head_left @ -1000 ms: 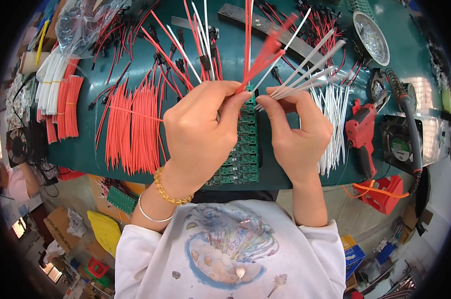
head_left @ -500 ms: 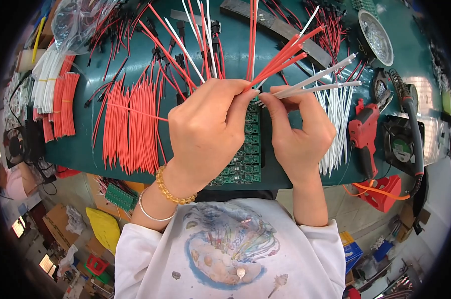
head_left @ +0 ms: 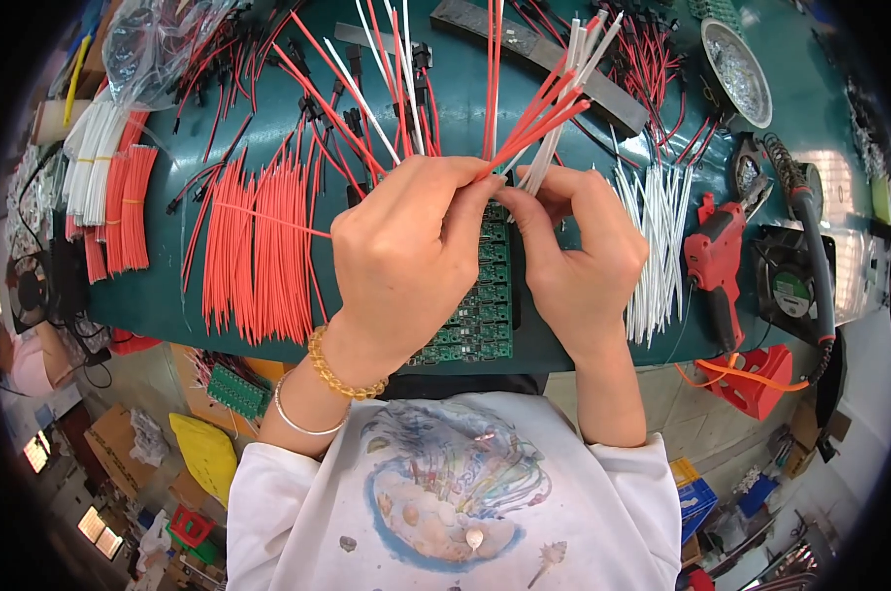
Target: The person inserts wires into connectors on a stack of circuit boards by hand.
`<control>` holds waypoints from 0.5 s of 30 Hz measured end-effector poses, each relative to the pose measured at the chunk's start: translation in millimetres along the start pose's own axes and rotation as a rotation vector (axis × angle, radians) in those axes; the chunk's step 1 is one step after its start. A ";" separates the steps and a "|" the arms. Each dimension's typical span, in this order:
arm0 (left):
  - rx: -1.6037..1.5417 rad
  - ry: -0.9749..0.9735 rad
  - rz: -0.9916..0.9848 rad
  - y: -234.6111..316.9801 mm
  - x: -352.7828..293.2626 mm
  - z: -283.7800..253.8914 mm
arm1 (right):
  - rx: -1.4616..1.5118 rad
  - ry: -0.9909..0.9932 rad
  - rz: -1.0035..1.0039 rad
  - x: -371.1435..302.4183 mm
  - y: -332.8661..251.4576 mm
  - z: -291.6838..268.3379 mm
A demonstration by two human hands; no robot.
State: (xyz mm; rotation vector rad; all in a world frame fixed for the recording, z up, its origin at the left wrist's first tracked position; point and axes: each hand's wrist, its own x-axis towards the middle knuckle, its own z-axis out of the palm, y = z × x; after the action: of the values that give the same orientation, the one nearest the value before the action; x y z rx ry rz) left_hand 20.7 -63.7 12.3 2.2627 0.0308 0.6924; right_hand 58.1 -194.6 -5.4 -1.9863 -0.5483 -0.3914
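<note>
My left hand [head_left: 401, 261] is closed in a pinch on a small bunch of red wires [head_left: 529, 126], which fan out up and to the right. Beside it, my right hand [head_left: 585, 251] pinches several white wires [head_left: 543, 161] that point upward behind the red ones. The fingertips of both hands meet or nearly meet, so the wires' lower ends are hidden. Under the hands lies a green panel of small circuit boards [head_left: 480, 320], partly covered by my left hand. More red and white wires stand up beyond the left hand.
Rows of red wires [head_left: 280, 256] lie to the left, loose white wires [head_left: 654, 251] to the right. Banded wire bundles [head_left: 130, 212] are at far left. A red tool with a black handle [head_left: 716, 261], a soldering iron [head_left: 810, 236], a metal bar [head_left: 544, 61] and a round dish [head_left: 762, 103] surround them.
My right hand has shifted slightly left toward the left hand. The white wires have swung from pointing right to pointing upward, alongside the red ones. The left hand has barely moved.
</note>
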 end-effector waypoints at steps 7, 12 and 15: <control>-0.001 -0.019 -0.001 0.5 0.4 -1.3 | 0.012 -0.009 0.016 0.5 -0.1 -1.3; -0.002 -0.007 0.007 0.6 -0.1 0.5 | 0.012 -0.014 0.014 -0.1 1.2 -1.5; -0.050 0.025 -0.010 1.5 -0.3 1.5 | 0.040 0.012 0.032 -0.1 -0.3 -1.1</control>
State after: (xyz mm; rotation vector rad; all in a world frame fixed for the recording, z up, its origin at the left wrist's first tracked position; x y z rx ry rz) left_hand 21.0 -65.8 12.3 2.2051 0.0359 0.7083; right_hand 57.8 -195.5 -4.7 -1.9508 -0.5121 -0.3698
